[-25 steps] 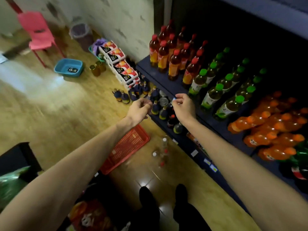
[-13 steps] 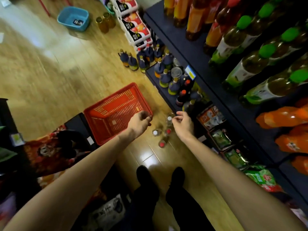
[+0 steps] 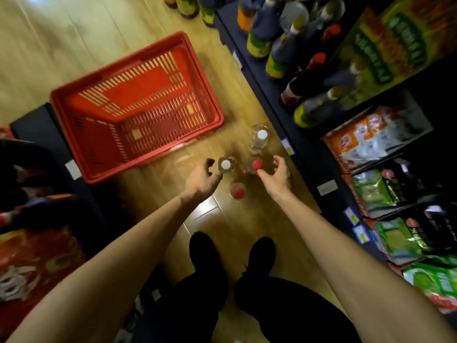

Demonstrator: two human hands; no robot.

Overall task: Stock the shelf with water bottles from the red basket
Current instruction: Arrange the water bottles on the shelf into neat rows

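Observation:
The red basket [image 3: 138, 107] sits on the wooden floor with nothing visible inside it. Several clear water bottles stand upright on the floor between the basket and the shelf [image 3: 268, 95]: a white-capped one [image 3: 261, 136] farthest, another white-capped one [image 3: 225, 165], a red-capped one [image 3: 257, 164] and a nearer red-capped one [image 3: 238, 193]. My left hand [image 3: 201, 180] hovers with loosely curled fingers beside the nearer white-capped bottle. My right hand [image 3: 277, 175] reaches with spread fingers at the farther red-capped bottle, its fingertips at the cap. Neither hand holds anything.
On the right, the dark shelf carries dark sauce bottles [image 3: 309, 80] on its upper level and snack bags [image 3: 371, 142] below. Printed packages [image 3: 37, 256] and a dark unit lie on the left. My black shoes [image 3: 205, 253] stand just behind the bottles.
The view has tipped down from the shelf to the floor. Both hands have dropped from shelf height to the bottles standing beside the basket.

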